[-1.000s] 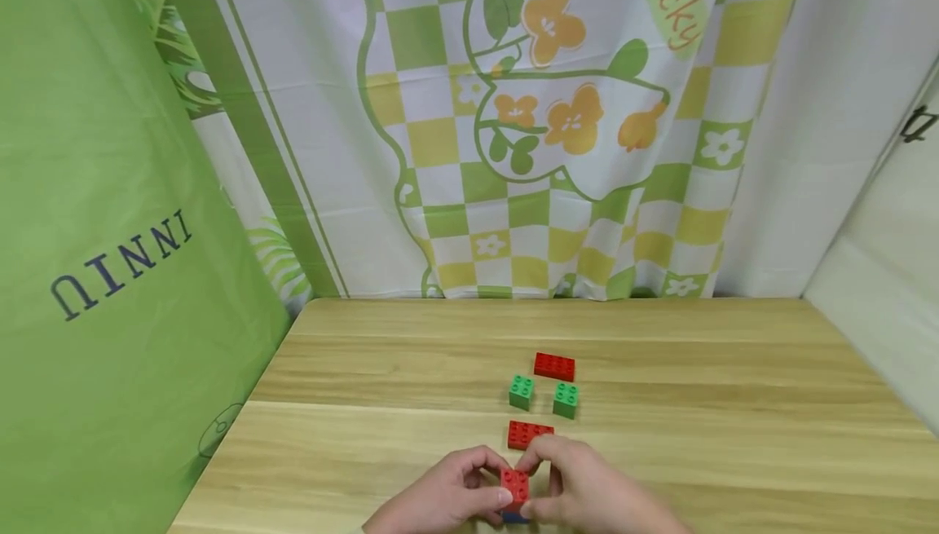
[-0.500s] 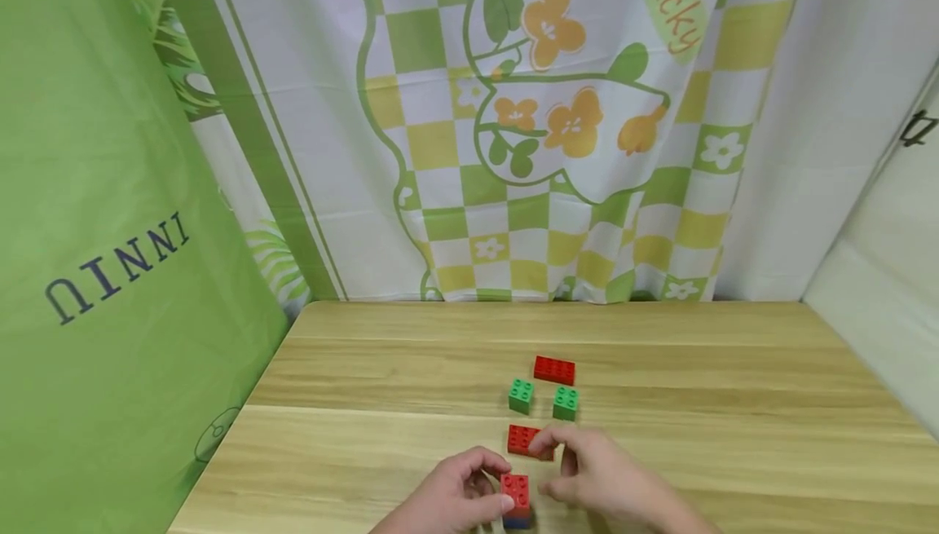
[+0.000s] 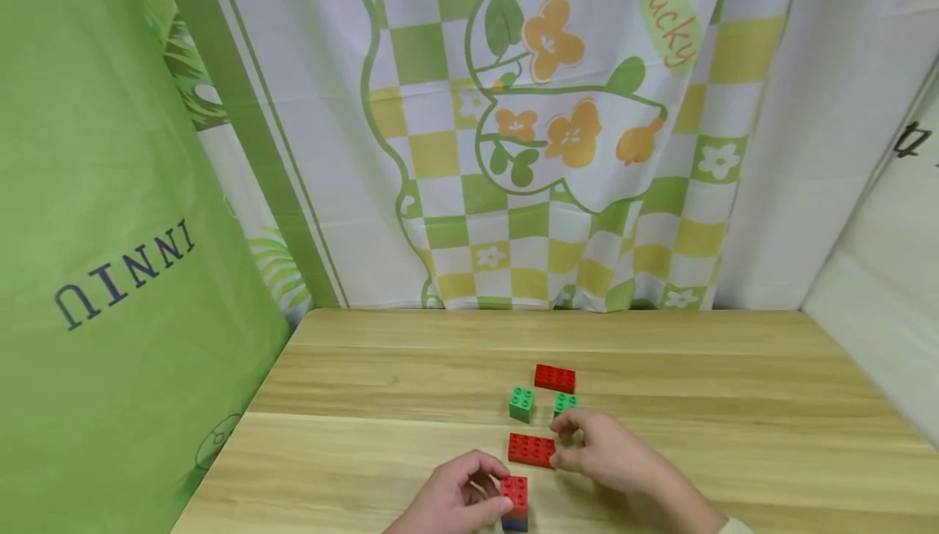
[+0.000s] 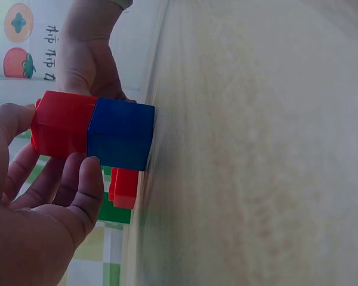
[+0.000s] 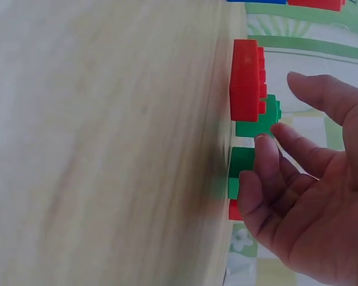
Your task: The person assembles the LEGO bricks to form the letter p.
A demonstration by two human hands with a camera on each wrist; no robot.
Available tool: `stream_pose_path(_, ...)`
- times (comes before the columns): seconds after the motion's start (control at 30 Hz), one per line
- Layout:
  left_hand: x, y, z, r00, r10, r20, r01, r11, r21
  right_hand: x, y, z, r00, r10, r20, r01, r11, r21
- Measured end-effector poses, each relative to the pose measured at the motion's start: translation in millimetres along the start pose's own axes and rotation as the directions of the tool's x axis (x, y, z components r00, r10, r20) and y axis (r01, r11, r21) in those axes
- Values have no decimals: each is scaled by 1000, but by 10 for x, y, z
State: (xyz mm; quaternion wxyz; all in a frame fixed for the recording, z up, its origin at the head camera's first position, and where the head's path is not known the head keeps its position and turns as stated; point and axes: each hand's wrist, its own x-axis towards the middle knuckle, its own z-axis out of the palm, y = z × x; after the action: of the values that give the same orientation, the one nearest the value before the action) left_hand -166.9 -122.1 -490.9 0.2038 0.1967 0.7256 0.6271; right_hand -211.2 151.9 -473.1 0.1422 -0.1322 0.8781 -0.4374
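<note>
A red building brick [image 4: 64, 122] sits joined on top of a blue brick [image 4: 120, 134], the blue one standing at the tabletop. My left hand [image 3: 462, 495] holds this stack, thumb and fingers around the red part. My right hand [image 3: 605, 448], fingers loosely bent and nothing in its grasp, hovers past the right end of a flat red eight-stud brick [image 3: 531, 450]. In the head view its fingers overlap the front of the right green brick [image 3: 566, 403]. To the left stands another green brick [image 3: 522, 405].
Behind the green bricks lies a second long red brick [image 3: 554, 377]. The wooden table [image 3: 352, 403] ends at a patterned curtain [image 3: 506, 216] at the back, with a green cloth [image 3: 125, 273] along the left side.
My right hand has let go of the red and blue stack and moved forward and right, past the nearer long red brick. My left hand stays on the stack.
</note>
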Motion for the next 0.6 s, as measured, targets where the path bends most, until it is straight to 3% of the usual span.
stream_pose_path(0.23,1,-23,-5,1000,4,-4,-4,1000,-9,62,7,59,999,-28,17,30,991,-128)
stream_pose_path(0.6,-14,-17,-27,1000,20,9,-20,1000,0,140,-7,144,999,-55,3,54,976,-212)
